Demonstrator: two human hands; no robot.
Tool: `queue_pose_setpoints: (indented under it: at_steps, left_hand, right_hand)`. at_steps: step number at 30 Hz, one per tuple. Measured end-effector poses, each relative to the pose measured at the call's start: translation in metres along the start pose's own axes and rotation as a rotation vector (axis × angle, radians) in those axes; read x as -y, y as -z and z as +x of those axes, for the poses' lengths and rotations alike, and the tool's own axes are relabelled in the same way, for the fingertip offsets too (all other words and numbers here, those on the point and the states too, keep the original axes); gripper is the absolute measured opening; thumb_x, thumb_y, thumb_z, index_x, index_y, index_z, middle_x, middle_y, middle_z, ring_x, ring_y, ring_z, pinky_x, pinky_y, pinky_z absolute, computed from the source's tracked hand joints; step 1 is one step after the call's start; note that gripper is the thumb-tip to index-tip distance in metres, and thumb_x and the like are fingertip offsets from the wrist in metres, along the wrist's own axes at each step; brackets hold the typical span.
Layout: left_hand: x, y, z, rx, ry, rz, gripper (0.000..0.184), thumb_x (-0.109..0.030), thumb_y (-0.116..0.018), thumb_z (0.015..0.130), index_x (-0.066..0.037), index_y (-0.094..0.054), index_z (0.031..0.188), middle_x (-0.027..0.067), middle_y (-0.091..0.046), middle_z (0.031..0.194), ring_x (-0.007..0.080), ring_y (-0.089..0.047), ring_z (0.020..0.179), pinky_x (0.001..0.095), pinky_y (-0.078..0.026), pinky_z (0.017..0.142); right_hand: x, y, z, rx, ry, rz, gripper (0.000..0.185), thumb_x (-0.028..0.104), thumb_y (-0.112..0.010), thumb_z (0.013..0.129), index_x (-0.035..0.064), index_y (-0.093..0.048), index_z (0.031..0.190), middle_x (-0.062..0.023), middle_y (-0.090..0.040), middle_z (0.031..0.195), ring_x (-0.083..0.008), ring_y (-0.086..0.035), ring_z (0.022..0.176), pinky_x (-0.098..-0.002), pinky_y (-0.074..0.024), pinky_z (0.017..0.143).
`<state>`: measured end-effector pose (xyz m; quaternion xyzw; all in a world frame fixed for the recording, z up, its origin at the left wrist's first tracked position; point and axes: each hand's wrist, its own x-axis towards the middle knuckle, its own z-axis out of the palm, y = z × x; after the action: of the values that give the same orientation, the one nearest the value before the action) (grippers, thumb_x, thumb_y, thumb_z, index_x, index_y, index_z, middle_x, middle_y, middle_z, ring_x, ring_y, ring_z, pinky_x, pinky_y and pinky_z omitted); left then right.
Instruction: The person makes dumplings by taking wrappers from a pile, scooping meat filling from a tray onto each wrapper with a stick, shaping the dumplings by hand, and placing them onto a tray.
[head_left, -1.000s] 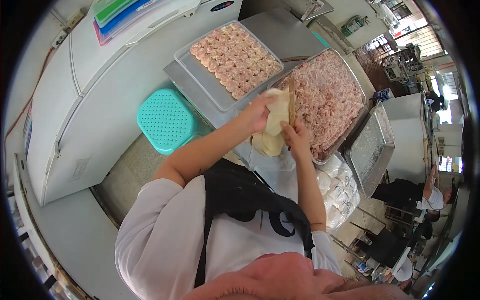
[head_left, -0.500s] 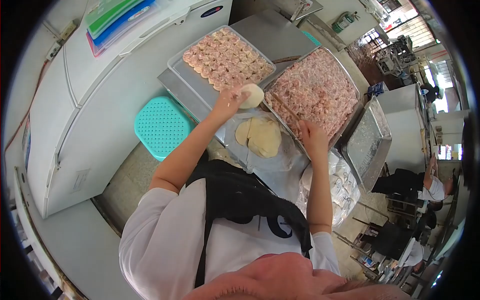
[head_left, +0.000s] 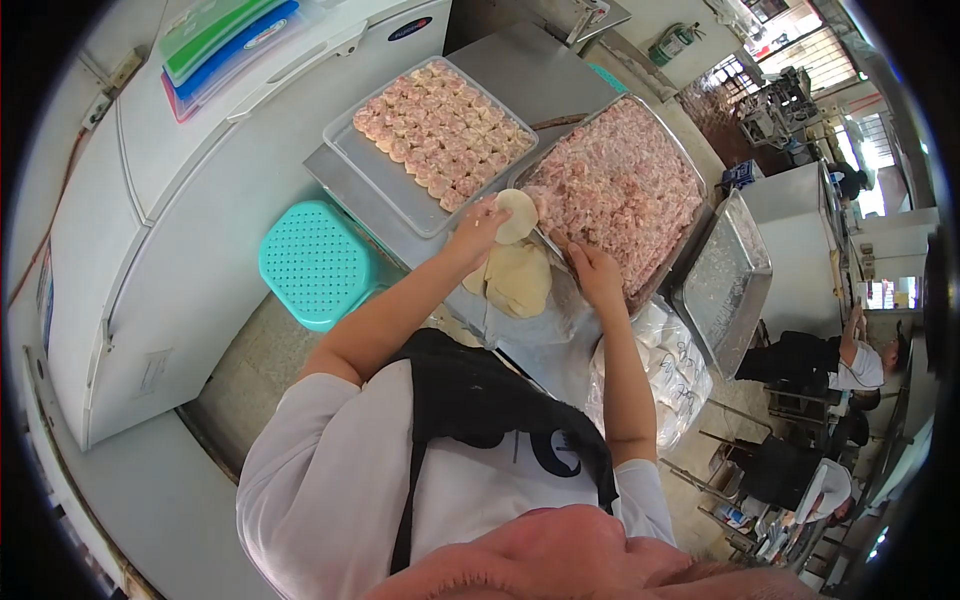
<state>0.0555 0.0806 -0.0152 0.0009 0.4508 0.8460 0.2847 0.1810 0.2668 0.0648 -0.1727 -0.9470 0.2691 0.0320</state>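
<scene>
Between the fingers of my left hand (head_left: pixel 480 230) is a round pale wrapper (head_left: pixel 516 217), held flat beside the edge of the meat tray. My right hand (head_left: pixel 594 272) grips a thin flat spatula (head_left: pixel 553 247) at the near edge of the large tray of minced meat (head_left: pixel 620 185); a bit of meat shows by the wrapper's edge. Below my hands, a pile of wrappers (head_left: pixel 518 280) lies on a plastic sheet. Rows of filled pieces (head_left: pixel 440 130) sit in the shallow clear tray (head_left: pixel 408 208) at the upper left.
A turquoise stool (head_left: pixel 315 265) stands by the white freezer (head_left: pixel 200 220). Right of the meat are a metal tray (head_left: pixel 728 285) and a plastic-wrapped bundle (head_left: pixel 660 375). Another person (head_left: pixel 858 365) is at the far right. Coloured lids (head_left: pixel 225 50) rest on the freezer.
My left hand has moved right with the wrapper, up to the meat tray. My right hand has drawn the spatula back slightly from the meat. The whole view has shifted slightly.
</scene>
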Motion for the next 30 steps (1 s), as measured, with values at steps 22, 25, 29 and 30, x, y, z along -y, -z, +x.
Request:
queue_pose_setpoints:
  at_steps: [22,25,29,30]
  left_hand:
    - [-0.046,-0.091,0.040,0.154,0.020,-0.396,0.066,-0.057,-0.036,0.097,-0.003,-0.044,0.133,0.0129,-0.056,0.125,0.0243,-0.055,0.114,0.0436,-0.044,0.099]
    - [-0.053,-0.098,0.016,0.181,0.075,-0.259,0.070,-0.062,-0.034,0.096,-0.003,-0.044,0.133,0.0113,-0.054,0.128,0.0237,-0.053,0.116,0.0416,-0.043,0.099]
    - [-0.046,-0.102,0.006,0.323,0.148,-0.168,0.084,-0.072,-0.036,0.090,-0.009,-0.033,0.145,0.0089,-0.045,0.141,0.0233,-0.043,0.129,0.0402,-0.036,0.105]
    - [-0.044,-0.101,0.006,0.349,0.139,-0.152,0.085,-0.073,-0.035,0.090,-0.009,-0.031,0.147,0.0094,-0.044,0.143,0.0233,-0.041,0.131,0.0419,-0.034,0.107]
  right_hand:
    - [0.010,0.070,-0.040,-0.153,-0.020,-0.178,0.030,0.020,-0.060,0.091,0.0159,-0.065,0.121,-0.0135,-0.059,0.082,-0.0317,-0.062,0.077,-0.0397,-0.0494,0.067]
    - [0.024,0.070,-0.042,-0.283,0.007,-0.146,0.027,0.021,-0.061,0.092,0.0136,-0.066,0.118,-0.0102,-0.061,0.082,-0.0308,-0.060,0.073,-0.0388,-0.0484,0.067]
    - [0.037,0.066,-0.032,-0.408,0.248,-0.362,0.020,0.018,-0.062,0.090,0.0140,-0.068,0.109,-0.0078,-0.058,0.078,-0.0276,-0.061,0.072,-0.0388,-0.0483,0.062]
    - [0.039,0.067,-0.029,-0.438,0.300,-0.423,0.018,0.017,-0.062,0.089,0.0147,-0.068,0.106,-0.0071,-0.058,0.078,-0.0267,-0.061,0.071,-0.0388,-0.0482,0.060]
